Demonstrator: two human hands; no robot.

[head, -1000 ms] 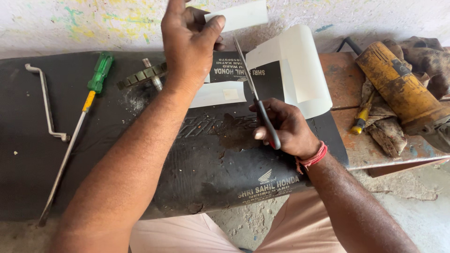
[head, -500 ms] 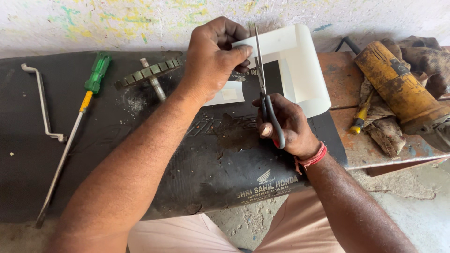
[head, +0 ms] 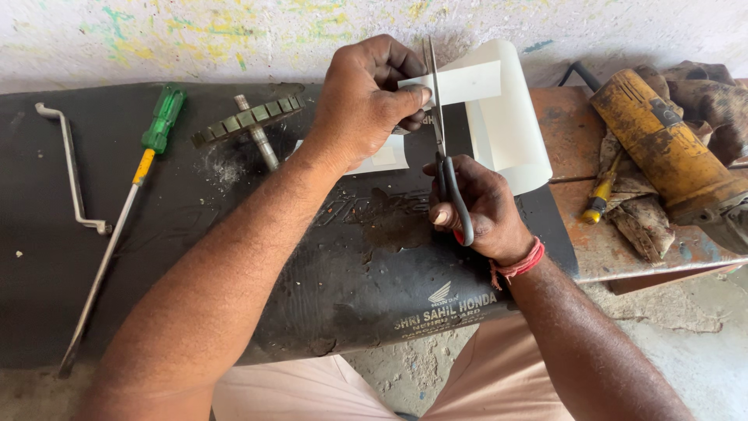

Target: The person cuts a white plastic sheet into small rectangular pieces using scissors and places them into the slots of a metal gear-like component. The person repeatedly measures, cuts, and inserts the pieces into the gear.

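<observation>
My left hand (head: 366, 101) pinches a narrow white strip (head: 467, 82) of sheet material and holds it level above the black mat. My right hand (head: 475, 206) grips a pair of black-handled scissors (head: 440, 132), whose blades point away from me and cross the strip close to my left fingers. Behind the strip lies a larger curled white sheet (head: 506, 125), and a small white piece (head: 386, 156) rests on the mat under my left wrist.
A black rubber mat (head: 234, 257) covers the bench. On it lie a green-handled screwdriver (head: 132, 187), a bent metal rod (head: 74, 168) and a toothed gear on a shaft (head: 249, 125). At right, a yellow power tool (head: 662, 148), rags and a small yellow tool (head: 600, 199) sit on a rusty surface.
My left hand has come down from the wall toward the scissors with the strip. The scissor blades now cross the strip, and my right hand has risen a little.
</observation>
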